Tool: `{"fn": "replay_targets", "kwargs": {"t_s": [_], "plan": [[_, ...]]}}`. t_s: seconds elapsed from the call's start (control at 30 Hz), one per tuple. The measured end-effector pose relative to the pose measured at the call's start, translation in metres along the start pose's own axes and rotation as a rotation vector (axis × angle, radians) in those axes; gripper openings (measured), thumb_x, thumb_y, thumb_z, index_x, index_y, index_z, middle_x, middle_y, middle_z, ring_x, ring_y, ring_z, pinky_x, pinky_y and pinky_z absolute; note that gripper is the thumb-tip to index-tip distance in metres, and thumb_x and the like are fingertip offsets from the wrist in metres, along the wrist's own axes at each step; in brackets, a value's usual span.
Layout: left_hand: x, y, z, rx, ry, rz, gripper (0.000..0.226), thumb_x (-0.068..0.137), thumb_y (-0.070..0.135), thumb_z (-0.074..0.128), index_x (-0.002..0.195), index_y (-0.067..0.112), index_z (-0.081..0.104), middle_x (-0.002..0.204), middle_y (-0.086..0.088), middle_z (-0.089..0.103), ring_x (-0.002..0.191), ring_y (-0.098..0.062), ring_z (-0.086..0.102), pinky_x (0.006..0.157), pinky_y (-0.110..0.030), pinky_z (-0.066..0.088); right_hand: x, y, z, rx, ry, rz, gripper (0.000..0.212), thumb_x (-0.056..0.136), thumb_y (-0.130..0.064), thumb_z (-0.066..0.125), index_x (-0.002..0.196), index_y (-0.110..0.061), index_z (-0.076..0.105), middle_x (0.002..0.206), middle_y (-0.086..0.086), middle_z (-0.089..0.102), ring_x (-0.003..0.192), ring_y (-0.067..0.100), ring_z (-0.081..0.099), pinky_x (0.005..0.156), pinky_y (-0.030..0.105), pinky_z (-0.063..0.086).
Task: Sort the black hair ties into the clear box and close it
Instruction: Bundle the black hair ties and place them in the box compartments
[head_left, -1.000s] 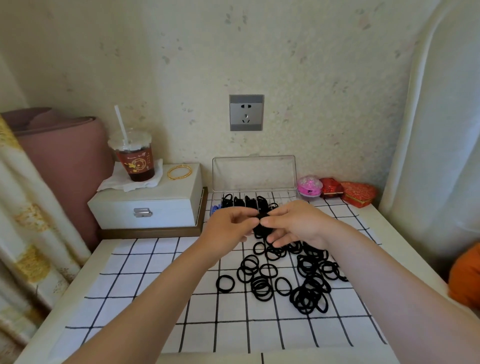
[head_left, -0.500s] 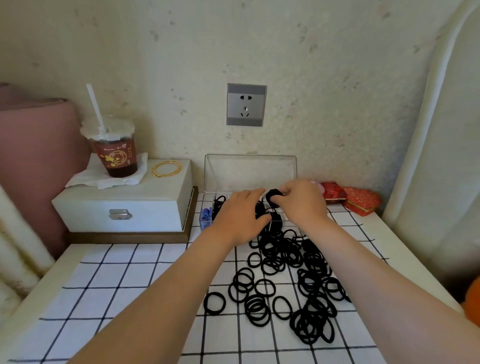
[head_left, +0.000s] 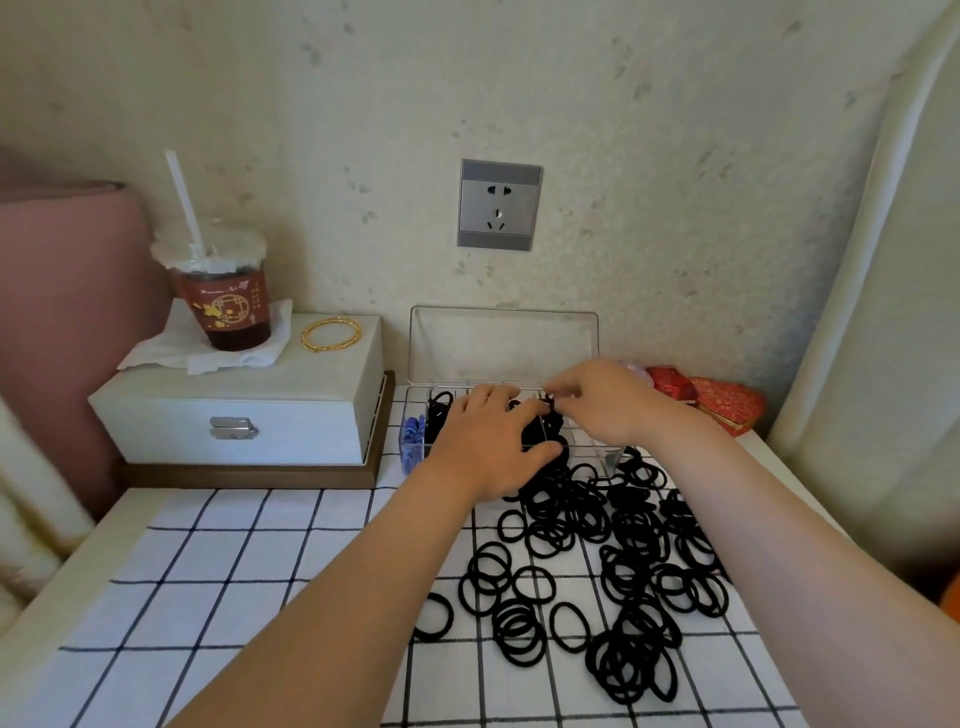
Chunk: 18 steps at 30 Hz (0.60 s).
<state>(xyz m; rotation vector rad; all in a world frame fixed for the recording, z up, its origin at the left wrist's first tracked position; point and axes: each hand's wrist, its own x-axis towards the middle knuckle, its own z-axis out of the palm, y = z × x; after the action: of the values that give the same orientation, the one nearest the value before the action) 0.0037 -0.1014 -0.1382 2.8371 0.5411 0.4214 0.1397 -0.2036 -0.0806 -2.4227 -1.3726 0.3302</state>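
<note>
Clear box (head_left: 503, 344) lies lengthwise left-to-right; right hand (head_left: 609, 406) seemingly pinches a tie (head_left: 551, 408).

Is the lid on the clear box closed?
No, the lid stands upright at the back of the clear box, leaving its compartments open on top.

Your box (head_left: 504, 343) is clear glossy plastic. The hair ties (head_left: 639, 530) before it look matt, on matt cloth (head_left: 234, 571). Left of it, a smooth case (head_left: 234, 400) with a shiny metal clasp (head_left: 232, 427).
</note>
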Motion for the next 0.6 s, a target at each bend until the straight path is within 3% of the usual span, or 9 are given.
{"fn": "replay_targets", "kwargs": {"t_s": [0.07, 0.13, 0.23, 0.33, 0.4, 0.5, 0.53, 0.6], "plan": [[0.001, 0.001, -0.002, -0.011, -0.008, -0.012, 0.061, 0.091, 0.065, 0.043, 0.145, 0.038, 0.038, 0.155, 0.000, 0.032, 0.145, -0.020, 0.018, 0.117, -0.044, 0.015, -0.007, 0.003, -0.004, 0.145, 0.075, -0.013, 0.029, 0.100, -0.014, 0.053, 0.126, -0.016, 0.066, 0.123, -0.001, 0.069, 0.117, 0.013, 0.061, 0.090, 0.016, 0.039], [0.000, 0.001, -0.003, -0.035, 0.013, -0.025, 0.067, 0.089, 0.065, 0.046, 0.147, 0.033, 0.035, 0.154, 0.001, 0.034, 0.143, -0.020, 0.022, 0.117, -0.042, 0.018, -0.011, 0.004, -0.002, 0.196, 0.145, -0.044, 0.033, 0.099, -0.009, 0.051, 0.128, -0.019, 0.063, 0.121, -0.001, 0.068, 0.119, 0.015, 0.060, 0.090, 0.017, 0.041], [-0.002, 0.000, -0.002, -0.041, 0.057, -0.028, 0.077, 0.088, 0.065, 0.050, 0.150, 0.025, 0.029, 0.154, 0.001, 0.035, 0.143, -0.020, 0.025, 0.117, -0.040, 0.020, -0.016, 0.001, 0.006, -0.040, 0.100, -0.081, 0.041, 0.094, -0.005, 0.048, 0.132, -0.014, 0.062, 0.134, 0.004, 0.061, 0.126, 0.022, 0.055, 0.105, 0.029, 0.041], [-0.005, -0.002, 0.000, 0.014, 0.061, 0.002, 0.078, 0.089, 0.064, 0.050, 0.151, 0.023, 0.028, 0.156, 0.000, 0.032, 0.144, -0.020, 0.024, 0.117, -0.038, 0.017, -0.016, -0.002, 0.017, -0.267, 0.018, -0.128, 0.031, 0.089, -0.016, 0.045, 0.104, -0.014, 0.072, 0.108, 0.007, 0.070, 0.106, 0.026, 0.061, 0.099, 0.041, 0.044], [-0.003, -0.005, 0.001, 0.027, 0.058, 0.015, 0.075, 0.090, 0.064, 0.049, 0.151, 0.024, 0.030, 0.156, -0.001, 0.032, 0.144, -0.020, 0.024, 0.117, -0.037, 0.017, -0.014, -0.002, 0.022, -0.378, 0.000, -0.134, 0.030, 0.088, -0.026, 0.042, 0.093, -0.017, 0.070, 0.099, 0.002, 0.067, 0.105, 0.020, 0.057, 0.107, 0.045, 0.033], [-0.001, -0.010, 0.001, 0.028, 0.060, 0.034, 0.074, 0.090, 0.063, 0.050, 0.150, 0.024, 0.032, 0.155, -0.001, 0.036, 0.143, -0.020, 0.027, 0.116, -0.037, 0.021, -0.012, -0.001, 0.028, -0.372, -0.047, -0.144, 0.033, 0.089, -0.028, 0.038, 0.089, -0.017, 0.069, 0.110, 0.002, 0.070, 0.130, 0.014, 0.046, 0.119, 0.051, 0.013], [-0.001, -0.010, 0.001, 0.028, 0.065, 0.042, 0.074, 0.089, 0.063, 0.051, 0.149, 0.024, 0.033, 0.154, -0.001, 0.037, 0.142, -0.020, 0.028, 0.116, -0.037, 0.022, -0.012, -0.002, 0.028, -0.329, -0.035, -0.154, 0.033, 0.090, -0.025, 0.038, 0.088, -0.016, 0.070, 0.113, 0.003, 0.070, 0.134, 0.015, 0.045, 0.119, 0.047, 0.018], [-0.001, -0.012, 0.000, 0.022, 0.070, 0.050, 0.074, 0.088, 0.062, 0.055, 0.149, 0.025, 0.034, 0.152, 0.001, 0.039, 0.141, -0.019, 0.030, 0.115, -0.036, 0.023, -0.014, -0.002, 0.024, -0.128, 0.070, -0.148, 0.032, 0.091, -0.018, 0.042, 0.090, -0.012, 0.074, 0.107, 0.006, 0.072, 0.117, 0.021, 0.060, 0.105, 0.036, 0.041]]}}
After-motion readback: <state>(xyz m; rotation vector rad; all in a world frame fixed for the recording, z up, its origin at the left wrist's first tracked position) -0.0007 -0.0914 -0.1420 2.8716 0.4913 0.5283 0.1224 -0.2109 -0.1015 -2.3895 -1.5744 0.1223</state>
